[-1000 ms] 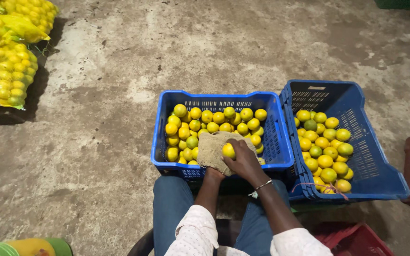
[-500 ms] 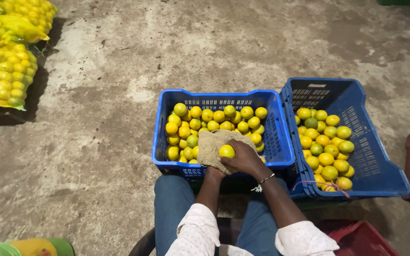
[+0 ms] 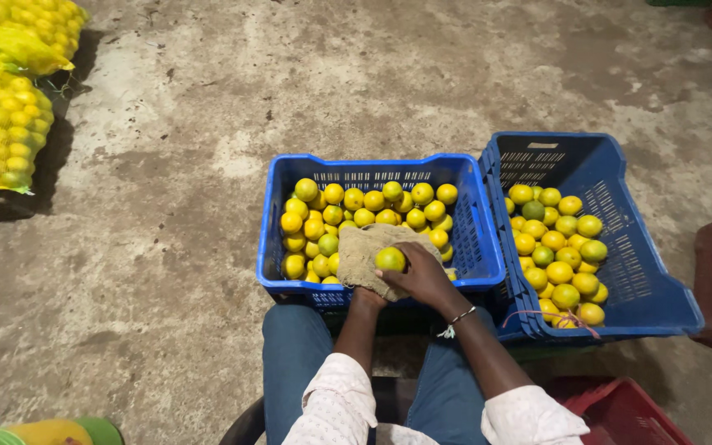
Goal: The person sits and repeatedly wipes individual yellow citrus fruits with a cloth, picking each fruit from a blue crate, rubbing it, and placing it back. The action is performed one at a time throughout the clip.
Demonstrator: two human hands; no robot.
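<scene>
Brown cloth under fruit; right hand fingers curl round fruit, left hand mostly hidden, fingers unclear; rub gently all round, likely

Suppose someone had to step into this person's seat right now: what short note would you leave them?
Right hand: holds a yellow-green fruit against the cloth.
Left hand: under the tan cloth, mostly hidden, supporting it.
Near blue crate: in front of the knees, full of yellow fruit.
Second blue crate: to the right, partly filled with similar fruit.
Done: cannot tell how many were handled.
Left: the fruit in hand is not yet set down.
</scene>
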